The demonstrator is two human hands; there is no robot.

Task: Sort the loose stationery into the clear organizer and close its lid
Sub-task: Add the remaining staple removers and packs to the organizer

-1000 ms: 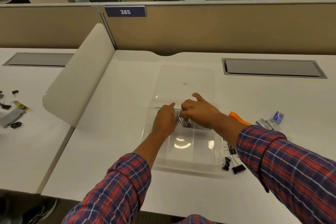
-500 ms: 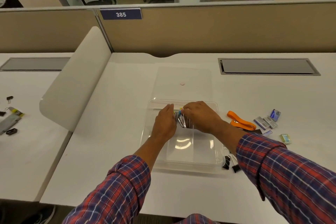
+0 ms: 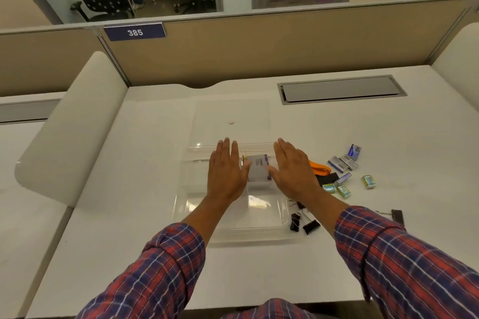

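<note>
Where the clear organizer (image 3: 234, 215) lies flat on the white desk (image 3: 145, 254), its lid (image 3: 233, 116) hinged back and spread on the surface behind it, a small grey-and-purple packet (image 3: 258, 167) sits in one of the far compartments, with a thin yellow and red item (image 3: 243, 159) just beside its left edge. The packet lies between the two hands: the left hand (image 3: 225, 171) is flat and spread, palm down, over the left part of the organizer, its thumb touching or nearly touching the packet's left side, and the right hand (image 3: 294, 171) is likewise flat with fingers extended, its thumb at the packet's right edge. Neither hand is closed around anything; both are slack and gripping nothing. The near compartments of the organizer look bare apart from glare. Just right of the organizer's near corner rest black binder clips (image 3: 303, 224), and another clip (image 3: 398, 216) lies further right beside the plaid sleeve (image 3: 404, 264). Past the right wrist, an orange strip (image 3: 320, 167) and a dark flat piece (image 3: 328, 179) lie partly hidden, and beyond them small boxes (image 3: 344, 160) and green-blue packets (image 3: 343, 190) are scattered on the desk, well apart from the organizer.
</note>
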